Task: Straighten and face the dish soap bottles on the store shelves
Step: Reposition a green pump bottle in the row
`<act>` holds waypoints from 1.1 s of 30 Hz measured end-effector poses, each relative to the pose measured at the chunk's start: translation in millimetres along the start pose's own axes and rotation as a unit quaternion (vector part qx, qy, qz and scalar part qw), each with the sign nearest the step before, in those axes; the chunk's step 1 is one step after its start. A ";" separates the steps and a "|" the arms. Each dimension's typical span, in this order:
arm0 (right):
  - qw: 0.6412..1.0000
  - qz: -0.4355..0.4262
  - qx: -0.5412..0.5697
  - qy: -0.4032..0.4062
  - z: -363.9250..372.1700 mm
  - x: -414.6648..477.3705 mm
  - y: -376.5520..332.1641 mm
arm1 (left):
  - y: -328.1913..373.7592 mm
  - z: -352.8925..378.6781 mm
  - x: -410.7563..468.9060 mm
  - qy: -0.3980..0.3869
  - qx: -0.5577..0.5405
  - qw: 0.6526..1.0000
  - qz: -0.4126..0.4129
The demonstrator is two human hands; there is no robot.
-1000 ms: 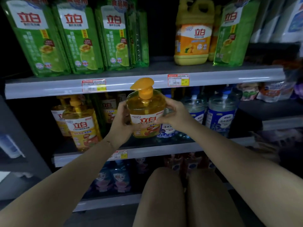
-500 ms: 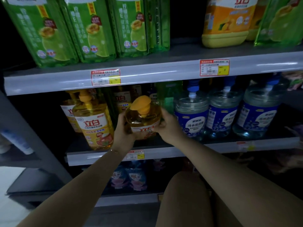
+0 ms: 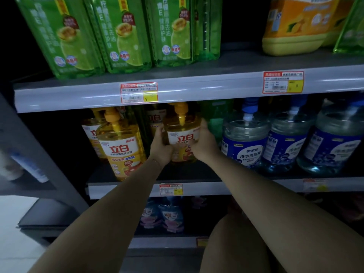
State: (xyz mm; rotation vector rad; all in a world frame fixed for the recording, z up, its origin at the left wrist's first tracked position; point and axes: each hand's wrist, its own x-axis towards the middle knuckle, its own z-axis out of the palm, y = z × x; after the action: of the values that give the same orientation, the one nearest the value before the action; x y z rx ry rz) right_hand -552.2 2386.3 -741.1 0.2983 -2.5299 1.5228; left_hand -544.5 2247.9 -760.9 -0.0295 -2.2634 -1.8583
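- Left hand [image 3: 160,148] grips the left side of a yellow pump bottle [image 3: 182,134]; fingers curl round its flank, thumb on the front by the label.
- Right hand [image 3: 204,146] grips the right side of the same bottle. Both hands are clamped on it, one per side.
- The bottle is upright on the middle shelf [image 3: 128,189], set back from the front rail, with its red-lettered label facing out and the pump spout pointing forward. Cannot tell whether its base touches the shelf board.
- A second yellow pump bottle [image 3: 120,146] stands to its left, nearer the front edge, label forward, apart from the held one. More yellow bottles sit behind it.
- To the right is a row of clear bottles with blue labels [image 3: 244,142]; a green bottle [image 3: 216,115] is behind the right hand.
- Upper shelf [image 3: 197,89]: green refill packs [image 3: 122,36] at left, a yellow jug [image 3: 295,26] at right, price tag [image 3: 138,93] on the rail.
- Bottom shelf: pouches [image 3: 169,215], dim and blurred.
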 end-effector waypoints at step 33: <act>0.981 0.015 -0.010 -0.191 116.3 -36.5 -71.4 | -24.7 -124.6 -67.1 0.147 0.222 0.962 -0.062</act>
State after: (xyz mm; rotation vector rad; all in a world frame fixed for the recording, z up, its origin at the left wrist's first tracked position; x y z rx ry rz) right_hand -503.8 2253.7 -743.2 0.6057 -2.8445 1.5786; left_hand -463.9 2129.8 -774.0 0.4356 -2.4456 -1.2565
